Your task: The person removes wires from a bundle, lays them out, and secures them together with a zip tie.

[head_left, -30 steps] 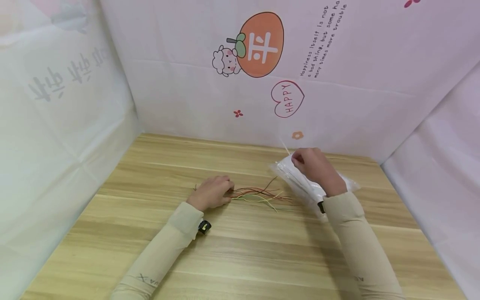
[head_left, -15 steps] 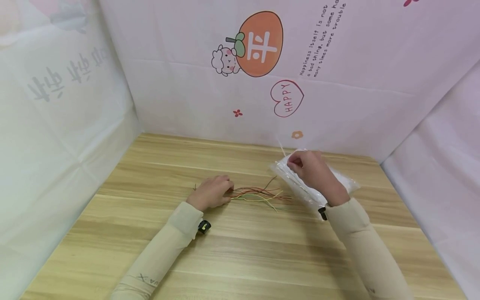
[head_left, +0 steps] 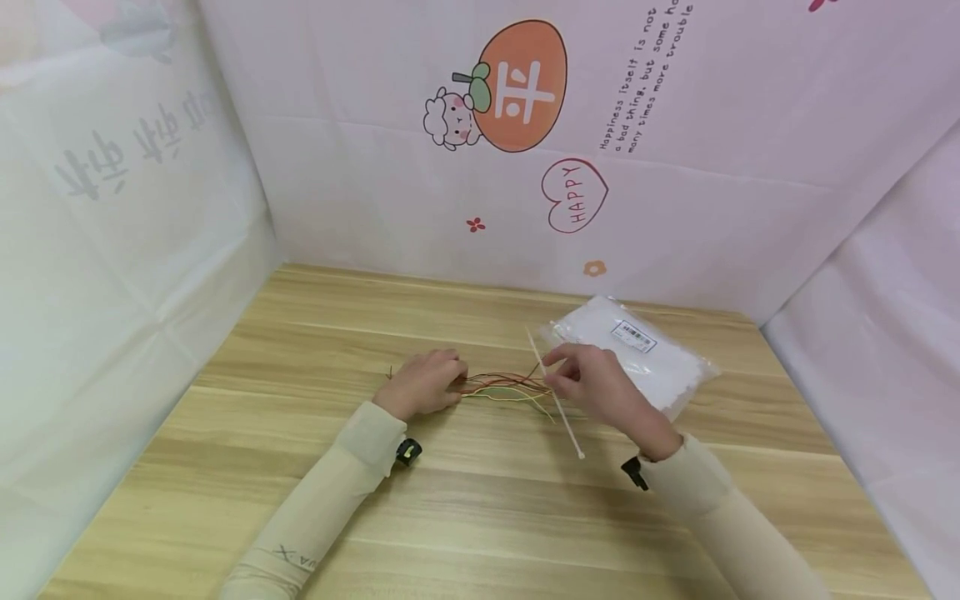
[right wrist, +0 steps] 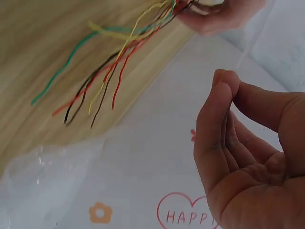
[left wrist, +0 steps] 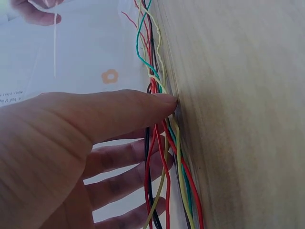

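Observation:
My left hand [head_left: 426, 385] pinches a bundle of thin wires [head_left: 498, 392] between thumb and fingers, low at the tabletop. Red, black, yellow and green strands [left wrist: 162, 157] run past the thumb in the left wrist view. Their loose ends [right wrist: 90, 81] fan out in the right wrist view. Between thumb and index fingertip, my right hand [head_left: 592, 379] pinches a thin white cable tie [head_left: 568, 423]. The tie slants across the wires' right ends in the head view, with its small square head at the lower end. Behind the left hand, part of the bundle is hidden.
A clear plastic bag [head_left: 667, 371] with white contents and a barcode label [head_left: 633, 336] lies at the back right, partly behind the right hand. The wooden table [head_left: 480, 517] is bounded by a printed white cloth [head_left: 360, 183] at the back and both sides.
My right hand has come from over the bag down and left toward the wires, bringing the cable tie with it. The bag's label now shows. My left hand stays in place.

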### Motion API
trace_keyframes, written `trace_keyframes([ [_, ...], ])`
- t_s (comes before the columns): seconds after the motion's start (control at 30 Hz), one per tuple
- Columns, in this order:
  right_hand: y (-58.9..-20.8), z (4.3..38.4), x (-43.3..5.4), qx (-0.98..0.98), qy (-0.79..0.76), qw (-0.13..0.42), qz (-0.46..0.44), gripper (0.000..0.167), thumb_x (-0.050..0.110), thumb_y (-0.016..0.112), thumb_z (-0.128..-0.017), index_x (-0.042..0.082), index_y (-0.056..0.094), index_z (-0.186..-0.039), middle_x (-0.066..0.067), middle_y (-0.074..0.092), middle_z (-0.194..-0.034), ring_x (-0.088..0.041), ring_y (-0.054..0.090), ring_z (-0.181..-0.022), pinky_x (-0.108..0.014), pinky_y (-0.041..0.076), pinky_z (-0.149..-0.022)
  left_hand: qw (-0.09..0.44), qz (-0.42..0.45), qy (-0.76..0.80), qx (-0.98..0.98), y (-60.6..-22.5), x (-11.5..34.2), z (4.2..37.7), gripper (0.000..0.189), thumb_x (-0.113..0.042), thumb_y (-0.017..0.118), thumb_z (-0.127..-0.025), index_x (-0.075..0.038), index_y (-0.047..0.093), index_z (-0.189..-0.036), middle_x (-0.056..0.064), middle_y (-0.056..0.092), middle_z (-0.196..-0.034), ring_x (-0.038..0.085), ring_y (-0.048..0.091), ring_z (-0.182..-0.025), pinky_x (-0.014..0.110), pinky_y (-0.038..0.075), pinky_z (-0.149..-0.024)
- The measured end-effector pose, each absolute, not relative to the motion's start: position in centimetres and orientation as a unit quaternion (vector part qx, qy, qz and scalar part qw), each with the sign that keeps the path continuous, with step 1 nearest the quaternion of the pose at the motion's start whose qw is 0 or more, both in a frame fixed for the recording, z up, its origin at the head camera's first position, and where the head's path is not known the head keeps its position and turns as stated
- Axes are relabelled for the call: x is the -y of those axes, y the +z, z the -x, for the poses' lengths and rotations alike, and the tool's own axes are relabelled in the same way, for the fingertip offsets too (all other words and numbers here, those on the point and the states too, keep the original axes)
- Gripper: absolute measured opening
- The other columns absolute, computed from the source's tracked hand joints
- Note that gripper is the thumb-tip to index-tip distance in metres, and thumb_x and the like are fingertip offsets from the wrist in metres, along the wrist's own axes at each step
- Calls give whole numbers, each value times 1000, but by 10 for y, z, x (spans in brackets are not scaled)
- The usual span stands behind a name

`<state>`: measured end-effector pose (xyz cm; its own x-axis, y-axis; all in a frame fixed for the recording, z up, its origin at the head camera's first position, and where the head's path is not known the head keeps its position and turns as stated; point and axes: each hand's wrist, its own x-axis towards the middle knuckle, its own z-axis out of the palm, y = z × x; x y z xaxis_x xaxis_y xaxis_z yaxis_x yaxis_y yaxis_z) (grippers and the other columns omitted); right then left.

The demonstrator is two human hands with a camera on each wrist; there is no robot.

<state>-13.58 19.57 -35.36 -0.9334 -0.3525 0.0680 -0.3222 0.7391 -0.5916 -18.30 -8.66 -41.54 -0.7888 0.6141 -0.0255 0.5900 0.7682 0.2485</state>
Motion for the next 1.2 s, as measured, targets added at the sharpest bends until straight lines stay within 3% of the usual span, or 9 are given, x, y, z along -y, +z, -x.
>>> trace_keyframes([
  [0.23,-363,117,-185,-911,-336,83,224,38,5,76,-96,-3,69,-132,-5,80,-81,-6,72,-70,-23,57,-62,57,-314,111,-941,-416,85,183,24,-24,79,-97,-9,73,-115,4,66,-109,19,62,-94,40,56,-83],
  [0.4,-373,106,-177,-895,-347,117,254,31,3,74,-96,-10,71,-124,-3,78,-77,-2,68,-66,-21,56,-59,57,-312,104,-943,-416,85,184,26,-25,79,-97,-10,73,-117,4,66,-110,19,63,-96,40,56,-84],
  [0.57,-382,98,-167,-893,-344,143,253,25,5,73,-98,-9,75,-119,-2,78,-78,0,66,-67,-21,55,-59,58,-311,99,-944,-416,85,183,25,-26,79,-97,-10,72,-116,3,66,-110,20,63,-98,41,57,-85],
  [0.83,-399,99,-157,-907,-327,108,241,16,5,74,-96,-4,80,-108,-3,80,-80,0,66,-66,-19,53,-57,53,-311,99,-944,-415,85,182,23,-24,79,-96,-10,71,-113,3,65,-108,20,62,-97,41,56,-84],
  [1.2,-411,115,-142,-926,-326,113,154,14,11,73,-98,3,82,-106,3,77,-76,-6,62,-61,-21,45,-52,49,-316,104,-942,-414,86,180,24,-23,81,-96,-9,72,-114,3,65,-108,20,62,-97,40,56,-85],
])
